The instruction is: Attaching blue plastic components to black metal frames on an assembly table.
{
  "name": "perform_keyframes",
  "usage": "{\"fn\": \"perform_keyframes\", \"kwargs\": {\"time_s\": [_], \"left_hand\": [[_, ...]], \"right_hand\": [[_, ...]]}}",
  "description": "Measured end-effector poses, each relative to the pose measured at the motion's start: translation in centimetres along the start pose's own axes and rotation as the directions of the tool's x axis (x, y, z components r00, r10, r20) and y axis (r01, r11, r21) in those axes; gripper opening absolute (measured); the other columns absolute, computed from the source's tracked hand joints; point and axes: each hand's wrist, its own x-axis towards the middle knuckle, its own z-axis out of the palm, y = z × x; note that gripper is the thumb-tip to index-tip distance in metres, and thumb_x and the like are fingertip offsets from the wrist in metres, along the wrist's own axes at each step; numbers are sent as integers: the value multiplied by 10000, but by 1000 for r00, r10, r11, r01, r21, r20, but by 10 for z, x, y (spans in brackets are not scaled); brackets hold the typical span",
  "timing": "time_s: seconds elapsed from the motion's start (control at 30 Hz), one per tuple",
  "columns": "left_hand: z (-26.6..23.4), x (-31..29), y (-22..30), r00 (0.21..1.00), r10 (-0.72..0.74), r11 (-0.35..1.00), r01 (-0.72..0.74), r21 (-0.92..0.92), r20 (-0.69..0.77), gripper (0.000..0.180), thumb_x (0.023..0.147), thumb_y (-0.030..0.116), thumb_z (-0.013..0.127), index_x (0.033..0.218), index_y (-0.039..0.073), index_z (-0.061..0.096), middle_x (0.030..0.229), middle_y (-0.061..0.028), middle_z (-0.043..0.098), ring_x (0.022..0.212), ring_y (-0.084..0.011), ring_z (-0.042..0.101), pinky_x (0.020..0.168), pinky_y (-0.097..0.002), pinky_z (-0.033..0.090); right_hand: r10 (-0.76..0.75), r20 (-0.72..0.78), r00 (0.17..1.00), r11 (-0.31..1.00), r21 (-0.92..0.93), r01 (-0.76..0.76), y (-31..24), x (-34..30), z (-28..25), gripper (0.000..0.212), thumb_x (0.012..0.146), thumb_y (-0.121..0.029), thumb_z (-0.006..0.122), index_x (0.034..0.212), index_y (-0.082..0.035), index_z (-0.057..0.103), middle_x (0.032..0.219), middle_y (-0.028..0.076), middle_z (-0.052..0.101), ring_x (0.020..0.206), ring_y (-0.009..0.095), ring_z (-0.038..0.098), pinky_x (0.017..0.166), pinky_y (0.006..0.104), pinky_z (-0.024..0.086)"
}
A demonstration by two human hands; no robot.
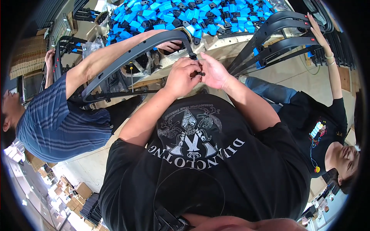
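My left hand [184, 75] and my right hand [214, 71] meet in front of my chest, fingers pinched together on a small black clip [200, 73]. The clip sits at the end of a long curved dark-grey plastic strip [135, 52], which arcs away to the left over the bench. My left hand grips the strip's end; my right hand presses against the clip from the right. How the clip sits on the strip is hidden by my fingers.
A heap of blue-and-black clips [185, 17] covers the wooden bench [231, 46] ahead. A person in a striped blue shirt [58, 119] reaches in from the left. Another person in black [316, 123] on the right touches stacked curved strips [285, 34]. Cardboard boxes [77, 192] lie on the floor.
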Motion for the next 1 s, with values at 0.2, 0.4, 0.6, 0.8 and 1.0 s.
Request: {"fn": "perform_keyframes", "kwargs": {"time_s": [0.2, 0.4, 0.6, 0.8, 1.0], "left_hand": [[3, -3, -6, 979, -109, 991, 92, -101, -174, 227, 751, 82, 789, 966, 79, 717, 1035, -80, 694, 1036, -296, 626, 925, -411, 499], [4, -9, -15, 958, -177, 983, 161, -88, -227, 217, 782, 120, 790, 985, 67, 735, 1008, -121, 714, 972, -308, 659, 869, -399, 533], [15, -12, -32, 899, -437, 883, 434, -181, 21, 169, 893, 156, 749, 1008, 33, 728, 883, -79, 714, 682, -159, 653, 630, -284, 533], [42, -3, -77, 486, -798, 47, 640, -767, 356, 220, 995, 204, 682, 1010, -16, 673, 834, -32, 654, 668, -107, 571, 578, -254, 485], [46, 6, -74, 530, -694, -150, 555, -818, 487, 263, 1052, 281, 587, 925, 51, 585, 761, -17, 579, 612, -115, 487, 538, -262, 425]], "right_hand": [[35, -47, 998, 996, -82, -38, 3, 0, -23, 312, 1020, -364, 566, 1078, -69, 653, 939, 34, 640, 777, 131, 568, 651, 304, 421], [-2, -79, 997, 984, -177, -12, 0, -1, -16, 170, 956, -196, 695, 1027, -44, 665, 888, 10, 625, 723, 92, 527, 562, 242, 353], [-123, -242, 962, 904, -428, 8, -4, 13, -24, 197, 926, -189, 741, 1018, -27, 675, 779, -22, 606, 630, 82, 504, 527, 246, 345], [-635, -103, 766, 180, -984, 16, -18, 29, -9, 342, 883, -323, 746, 1069, -39, 700, 760, 135, 679, 678, 236, 670, 651, 383, 521], [-572, -87, 816, 2, -994, -105, -21, 35, -11, 261, 909, -280, 675, 1003, -38, 686, 859, 189, 698, 835, 369, 691, 743, 478, 532]]}}
